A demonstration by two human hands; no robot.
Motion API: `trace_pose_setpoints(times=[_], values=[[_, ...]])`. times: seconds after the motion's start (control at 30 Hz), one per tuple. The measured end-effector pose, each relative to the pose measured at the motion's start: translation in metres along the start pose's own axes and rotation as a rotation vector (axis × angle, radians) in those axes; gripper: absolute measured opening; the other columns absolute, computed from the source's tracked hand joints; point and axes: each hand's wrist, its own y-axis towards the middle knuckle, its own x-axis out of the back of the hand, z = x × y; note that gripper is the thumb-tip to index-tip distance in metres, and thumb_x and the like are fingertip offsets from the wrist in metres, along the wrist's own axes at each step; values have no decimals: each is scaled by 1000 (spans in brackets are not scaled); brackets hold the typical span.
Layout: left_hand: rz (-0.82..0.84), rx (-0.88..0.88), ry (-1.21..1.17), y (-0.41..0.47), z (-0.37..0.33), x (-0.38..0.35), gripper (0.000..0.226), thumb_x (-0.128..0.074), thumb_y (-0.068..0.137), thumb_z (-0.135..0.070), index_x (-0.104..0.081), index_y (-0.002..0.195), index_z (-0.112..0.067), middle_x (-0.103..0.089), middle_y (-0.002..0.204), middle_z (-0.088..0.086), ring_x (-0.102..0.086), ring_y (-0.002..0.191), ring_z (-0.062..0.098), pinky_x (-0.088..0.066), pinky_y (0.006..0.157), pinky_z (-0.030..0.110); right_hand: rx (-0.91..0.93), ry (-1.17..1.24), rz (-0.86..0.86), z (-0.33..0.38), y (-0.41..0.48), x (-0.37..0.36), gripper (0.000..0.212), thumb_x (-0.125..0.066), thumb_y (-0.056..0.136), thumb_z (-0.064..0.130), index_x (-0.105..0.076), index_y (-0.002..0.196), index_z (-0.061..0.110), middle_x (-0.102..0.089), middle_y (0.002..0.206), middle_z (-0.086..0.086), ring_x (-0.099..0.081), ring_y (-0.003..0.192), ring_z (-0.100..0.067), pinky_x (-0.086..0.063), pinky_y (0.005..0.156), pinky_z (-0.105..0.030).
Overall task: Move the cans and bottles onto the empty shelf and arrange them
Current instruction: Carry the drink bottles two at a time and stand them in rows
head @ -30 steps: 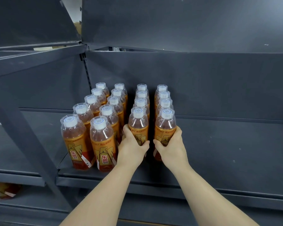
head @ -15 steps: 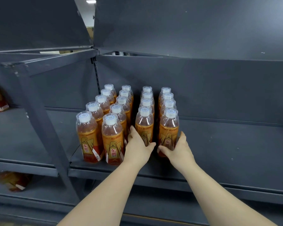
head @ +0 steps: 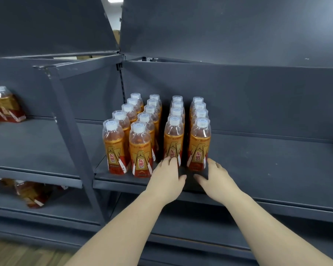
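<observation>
Several orange drink bottles with white caps stand in rows on the dark grey shelf (head: 267, 169). The two front bottles of the right-hand rows, one (head: 173, 139) and the other (head: 199, 143), stand upright near the shelf's front. My left hand (head: 166, 179) is in front of the first, fingers relaxed, fingertips at its base label. My right hand (head: 214, 179) lies just right of and below the second bottle, fingers spread, holding nothing. Two more front bottles (head: 140, 148) stand to the left.
A slanted grey upright (head: 71, 135) divides this shelf from the left bay. Shrink-wrapped packs of the same bottles lie on the left shelf (head: 4, 106) and on the lower left shelf (head: 33, 192). The shelf stretches bare to the right of the bottles.
Both hands have let go of the two front bottles and drawn back toward the shelf's front edge. The view has pulled back and shifted, showing more of the left bay.
</observation>
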Motion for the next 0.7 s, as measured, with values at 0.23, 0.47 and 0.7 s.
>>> trace_pose_setpoints(times=[0.23,0.47,0.7], values=[[100,-127,183,-29,13,9,60,-53,100,-39,-30,152,-19,-34,158,3,-30,146,25,-27,121,44,73,-216,59,22,-32,-3,60,-49,102,38,-29,155,20,-31,161,-4,-25,149,-27,-23,122,-45],[63,-164,245,-75,68,46,46,-52,99,-41,-41,137,-17,-47,140,3,-44,129,25,-37,111,44,155,-264,89,95,-65,-35,63,-46,103,43,-24,158,20,-26,163,-3,-21,150,-27,-21,122,-45],[-3,-11,314,-136,179,112,46,-50,99,-45,-41,133,-15,-47,136,4,-44,128,27,-35,110,46,270,-290,164,205,-106,-91,65,-42,104,48,-22,158,18,-27,162,-3,-22,149,-25,-20,121,-37]])
